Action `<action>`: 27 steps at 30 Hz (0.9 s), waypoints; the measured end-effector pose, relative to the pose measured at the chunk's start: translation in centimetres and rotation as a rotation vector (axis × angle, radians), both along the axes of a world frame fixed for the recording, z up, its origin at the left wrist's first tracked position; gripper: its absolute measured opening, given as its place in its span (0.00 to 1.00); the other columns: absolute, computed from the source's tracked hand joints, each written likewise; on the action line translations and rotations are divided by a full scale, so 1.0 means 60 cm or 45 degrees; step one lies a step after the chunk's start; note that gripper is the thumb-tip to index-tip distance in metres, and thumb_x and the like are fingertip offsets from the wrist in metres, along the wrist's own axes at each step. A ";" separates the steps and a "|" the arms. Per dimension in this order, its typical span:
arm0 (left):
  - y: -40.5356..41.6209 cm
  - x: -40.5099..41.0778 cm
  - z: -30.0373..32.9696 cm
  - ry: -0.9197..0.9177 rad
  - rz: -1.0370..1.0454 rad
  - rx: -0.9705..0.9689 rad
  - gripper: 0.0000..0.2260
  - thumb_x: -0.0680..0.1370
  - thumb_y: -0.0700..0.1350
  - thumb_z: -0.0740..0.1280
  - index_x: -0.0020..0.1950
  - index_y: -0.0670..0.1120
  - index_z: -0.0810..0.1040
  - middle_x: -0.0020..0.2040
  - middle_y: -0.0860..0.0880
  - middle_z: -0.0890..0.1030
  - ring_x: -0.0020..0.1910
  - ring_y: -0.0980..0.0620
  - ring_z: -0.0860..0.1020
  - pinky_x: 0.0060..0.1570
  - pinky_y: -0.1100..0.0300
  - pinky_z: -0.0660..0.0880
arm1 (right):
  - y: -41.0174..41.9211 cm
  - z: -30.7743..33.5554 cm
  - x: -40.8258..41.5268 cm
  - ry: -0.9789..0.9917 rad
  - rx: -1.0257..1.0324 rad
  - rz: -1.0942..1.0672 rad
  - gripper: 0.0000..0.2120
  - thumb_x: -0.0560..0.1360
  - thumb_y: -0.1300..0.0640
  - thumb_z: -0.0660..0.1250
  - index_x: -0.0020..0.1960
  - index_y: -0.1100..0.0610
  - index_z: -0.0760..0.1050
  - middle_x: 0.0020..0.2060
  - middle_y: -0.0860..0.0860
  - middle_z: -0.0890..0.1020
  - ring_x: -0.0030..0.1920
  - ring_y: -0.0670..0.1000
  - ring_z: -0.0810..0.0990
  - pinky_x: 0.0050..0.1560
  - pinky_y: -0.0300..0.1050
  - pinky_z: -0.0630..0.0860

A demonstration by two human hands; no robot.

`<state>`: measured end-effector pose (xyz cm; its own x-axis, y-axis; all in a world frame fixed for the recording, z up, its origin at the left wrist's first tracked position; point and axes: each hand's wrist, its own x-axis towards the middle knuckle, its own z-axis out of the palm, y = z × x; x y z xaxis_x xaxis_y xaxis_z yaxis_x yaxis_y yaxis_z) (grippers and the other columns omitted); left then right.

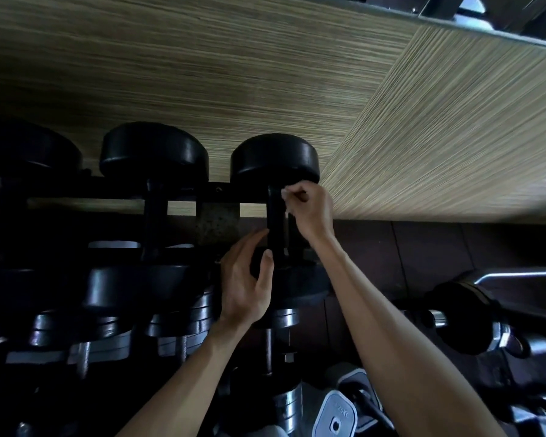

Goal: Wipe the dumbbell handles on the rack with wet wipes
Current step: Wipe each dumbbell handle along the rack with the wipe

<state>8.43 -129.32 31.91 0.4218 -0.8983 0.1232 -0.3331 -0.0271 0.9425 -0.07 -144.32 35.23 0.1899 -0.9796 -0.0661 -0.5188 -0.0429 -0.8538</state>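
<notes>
My left hand (248, 279) grips the near end of the rightmost dumbbell (276, 216) on the rack (177, 190); beyond it my right hand (309, 209) pinches a white wipe (286, 193) against the handle's far end.

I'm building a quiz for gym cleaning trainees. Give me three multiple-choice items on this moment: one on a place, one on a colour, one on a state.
1. Which top-row dumbbell is being handled?
A. leftmost
B. middle
C. rightmost

2. What colour are the top-row dumbbell heads?
A. black
B. red
C. yellow

3. What is the right hand doing?
A. hanging idle
B. pinching a wipe at the handle
C. flat on the wall

Answers:
1 C: both hands meet at the rightmost dumbbell.
2 A: its head is black, like its neighbours.
3 B: the right hand pinches a pale wipe against the handle; the left hand steadies the lower end.
</notes>
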 end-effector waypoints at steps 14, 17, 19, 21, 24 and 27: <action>0.000 0.003 -0.010 0.038 -0.052 0.030 0.17 0.82 0.51 0.59 0.67 0.46 0.76 0.63 0.52 0.79 0.66 0.52 0.76 0.63 0.47 0.73 | -0.006 -0.039 -0.014 -0.062 0.390 -0.078 0.04 0.82 0.61 0.65 0.53 0.59 0.79 0.46 0.52 0.84 0.45 0.47 0.82 0.46 0.39 0.79; 0.001 0.003 -0.013 0.040 -0.052 0.049 0.17 0.82 0.52 0.58 0.68 0.48 0.76 0.65 0.52 0.78 0.67 0.51 0.75 0.64 0.45 0.72 | 0.008 -0.048 -0.042 0.008 0.672 0.022 0.06 0.81 0.56 0.67 0.54 0.58 0.80 0.44 0.54 0.85 0.46 0.52 0.84 0.53 0.51 0.82; 0.001 0.003 -0.013 0.034 -0.049 0.049 0.17 0.82 0.53 0.58 0.68 0.48 0.76 0.65 0.52 0.78 0.67 0.51 0.75 0.64 0.45 0.72 | -0.003 -0.039 -0.037 0.059 0.656 0.032 0.03 0.80 0.59 0.68 0.49 0.56 0.80 0.41 0.53 0.85 0.45 0.53 0.84 0.56 0.56 0.82; 0.000 0.003 -0.011 0.032 -0.046 0.037 0.17 0.82 0.51 0.58 0.67 0.47 0.76 0.64 0.52 0.79 0.66 0.52 0.76 0.63 0.45 0.72 | -0.018 -0.030 -0.014 -0.003 0.559 -0.112 0.06 0.79 0.63 0.66 0.46 0.54 0.79 0.42 0.53 0.84 0.47 0.55 0.84 0.54 0.53 0.82; -0.002 0.002 -0.006 0.013 -0.040 0.019 0.16 0.82 0.49 0.59 0.65 0.45 0.77 0.60 0.53 0.80 0.62 0.54 0.77 0.60 0.47 0.74 | -0.026 -0.019 0.020 -0.167 0.536 -0.332 0.08 0.80 0.64 0.65 0.47 0.56 0.80 0.42 0.55 0.84 0.44 0.52 0.82 0.48 0.47 0.79; 0.000 0.003 -0.006 0.006 -0.038 0.019 0.16 0.82 0.50 0.59 0.66 0.46 0.77 0.61 0.53 0.80 0.63 0.53 0.77 0.61 0.47 0.73 | -0.010 -0.018 0.002 -0.098 0.645 -0.206 0.09 0.81 0.61 0.66 0.45 0.56 0.83 0.41 0.57 0.85 0.44 0.53 0.81 0.49 0.49 0.79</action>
<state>8.61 -129.34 31.55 0.3953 -0.9122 0.1077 -0.3292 -0.0312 0.9437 0.05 -144.94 34.14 0.0622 -0.8459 -0.5297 -0.4196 0.4593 -0.7829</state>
